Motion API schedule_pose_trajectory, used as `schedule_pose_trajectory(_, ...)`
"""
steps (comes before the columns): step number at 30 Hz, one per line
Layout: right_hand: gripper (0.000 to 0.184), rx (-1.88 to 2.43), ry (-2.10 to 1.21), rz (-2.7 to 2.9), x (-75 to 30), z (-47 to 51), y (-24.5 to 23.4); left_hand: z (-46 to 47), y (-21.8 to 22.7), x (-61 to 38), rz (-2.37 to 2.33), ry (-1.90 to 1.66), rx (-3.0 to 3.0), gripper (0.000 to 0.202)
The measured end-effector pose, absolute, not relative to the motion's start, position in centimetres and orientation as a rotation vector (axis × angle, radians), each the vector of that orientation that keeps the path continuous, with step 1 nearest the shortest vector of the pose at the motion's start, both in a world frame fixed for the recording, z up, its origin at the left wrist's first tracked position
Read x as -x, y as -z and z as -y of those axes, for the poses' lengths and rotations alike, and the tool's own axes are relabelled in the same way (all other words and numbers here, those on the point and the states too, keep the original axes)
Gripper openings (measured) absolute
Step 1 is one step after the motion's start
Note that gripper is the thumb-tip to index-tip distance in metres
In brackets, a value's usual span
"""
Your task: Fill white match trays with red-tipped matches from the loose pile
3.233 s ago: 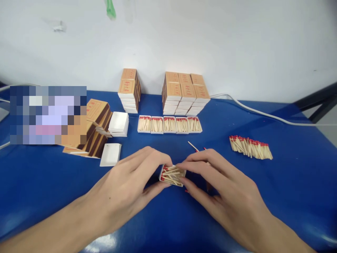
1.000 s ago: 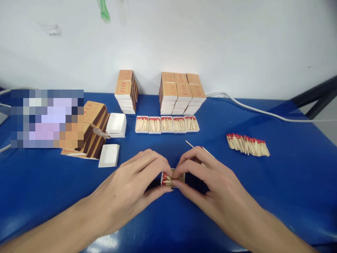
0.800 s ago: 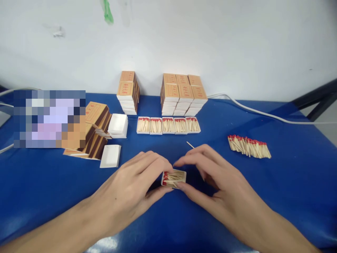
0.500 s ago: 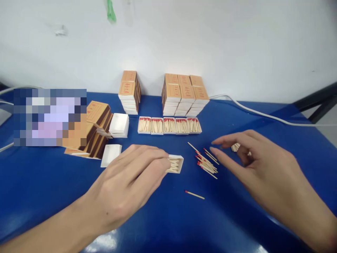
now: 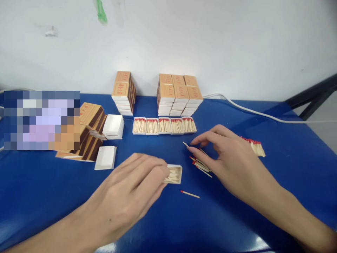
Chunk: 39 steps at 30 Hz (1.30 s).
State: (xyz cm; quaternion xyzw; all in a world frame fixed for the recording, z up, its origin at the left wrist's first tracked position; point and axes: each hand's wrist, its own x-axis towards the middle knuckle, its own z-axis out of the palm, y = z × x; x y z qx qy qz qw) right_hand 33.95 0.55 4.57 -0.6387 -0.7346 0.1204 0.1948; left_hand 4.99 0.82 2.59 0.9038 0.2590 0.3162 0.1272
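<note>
My left hand is closed around a white matchbox tray with matches in it, their pale sticks showing at the tray's right end. The fingers cover the tray's left part. My right hand reaches over a small loose pile of red-tipped matches. Its thumb and forefinger come together on one match at the pile's upper left, with the stick's pale end poking out. The hand hides part of the pile. A single match lies nearer me, below the tray.
Five-wide row aside, several filled trays line up behind my hands. Stacked matchboxes and another stack stand by the wall. Left are empty trays, one separate tray and piled covers. More matches lie right; a cable runs behind.
My right hand has moved left and down onto the loose matches, its fingertips closing on one. My left hand keeps its grip on the tray, now slightly lower. The view has shifted slightly right.
</note>
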Motion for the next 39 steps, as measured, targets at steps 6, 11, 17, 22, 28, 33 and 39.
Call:
schedule_pose_trajectory(6, 0.009, 1.781, -0.429, 2.076, -32.3, -2.7, -4.1, -0.6, -2.8, -4.9, -0.787, -0.883, -2.584, 0.022)
schedule_pose_trajectory(11, 0.01, 1.707, -0.466, 1.974, -32.0, -2.6, -4.4, -0.2, -2.8, -5.1, -0.836, -0.905, -2.536, 0.022)
schedule_pose_trajectory(17, 0.023, 1.615, -0.704, 1.631, -32.5, -1.6, -6.2, -0.3, -2.6, -4.9, -0.889, -0.924, -2.497, 0.02)
schedule_pose_trajectory(22, 0.028, 1.661, -0.721, 1.549, -33.1, -0.1, -7.1, -0.1, -2.5, -4.8, -0.902, -0.933, -2.479, 0.02)
schedule_pose_trajectory(28, 0.023, 1.648, -0.781, 1.553, -33.8, 1.1, -7.1, 0.3, -2.0, -5.2, -0.932, -0.947, -2.429, 0.024)
schedule_pose_trajectory(33, 0.022, 1.672, -0.792, 1.43, -34.7, 1.5, -6.8, 0.3, -2.0, -5.1, -0.946, -0.955, -2.414, 0.024)
schedule_pose_trajectory(39, 0.025, 1.766, -0.625, 1.388, -35.7, 1.8, -5.5, 0.4, -2.2, -5.1, -0.987, -0.961, -2.403, 0.022)
